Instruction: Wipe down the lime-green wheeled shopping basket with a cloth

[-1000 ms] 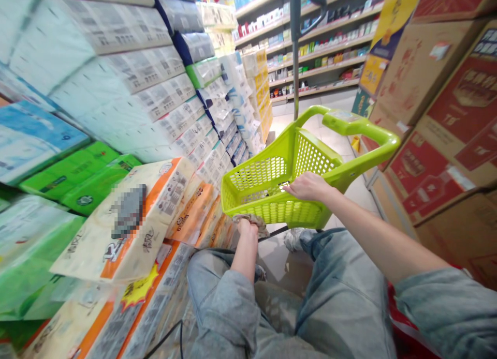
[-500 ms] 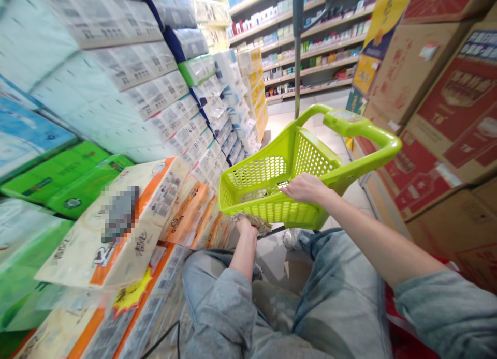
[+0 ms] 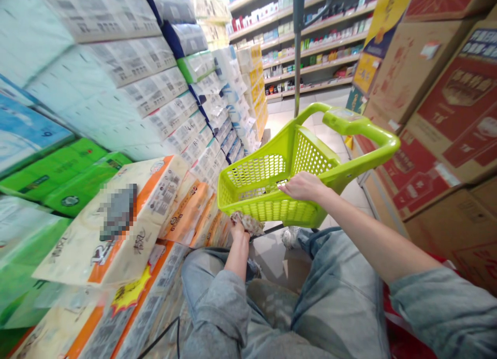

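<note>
In front of my knees stands a lime-green shopping basket (image 3: 252, 167) with perforated walls and a long raised handle (image 3: 382, 136). My right hand (image 3: 303, 186) is closed over the basket's near rim. Lower down, my left hand (image 3: 239, 230) is closed on a crumpled, pale patterned cloth (image 3: 250, 223), which lies against the outside of the near wall at its left end. The fingertips of my left hand are partly hidden by the cloth.
Tissue packs (image 3: 116, 54) are stacked high on the left, and a pack with an orange stripe (image 3: 147, 245) carries a blurred dark object. Cardboard cartons (image 3: 438, 126) line the right. A grey pole (image 3: 297, 64) stands behind the basket, before stocked shelves (image 3: 310, 43).
My left hand has moved a little left along the basket's near wall, and more of the cloth shows. My right hand keeps its place on the rim.
</note>
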The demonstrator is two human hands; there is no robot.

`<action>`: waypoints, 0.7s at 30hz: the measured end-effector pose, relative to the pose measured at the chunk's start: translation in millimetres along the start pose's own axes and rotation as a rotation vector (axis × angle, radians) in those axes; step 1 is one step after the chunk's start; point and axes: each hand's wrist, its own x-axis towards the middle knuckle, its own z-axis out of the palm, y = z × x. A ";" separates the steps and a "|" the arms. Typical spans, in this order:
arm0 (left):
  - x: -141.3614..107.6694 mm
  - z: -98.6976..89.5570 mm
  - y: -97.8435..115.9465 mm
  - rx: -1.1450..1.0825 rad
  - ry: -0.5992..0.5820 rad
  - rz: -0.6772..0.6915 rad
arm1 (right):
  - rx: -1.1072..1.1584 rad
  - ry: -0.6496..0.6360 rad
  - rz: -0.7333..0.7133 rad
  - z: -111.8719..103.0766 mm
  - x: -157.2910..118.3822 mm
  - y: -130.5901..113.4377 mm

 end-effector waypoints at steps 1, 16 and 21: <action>-1.3 -1.3 -0.1 -0.005 0.004 -0.021 | -0.003 0.001 -0.001 0.2 0.0 0.1; -5.9 -30.8 40.7 0.374 0.098 0.303 | 0.004 0.001 0.021 0.2 0.4 -1.4; -18.3 -23.8 83.2 0.447 0.232 0.644 | 0.009 -0.012 0.024 -2.1 -2.1 -2.1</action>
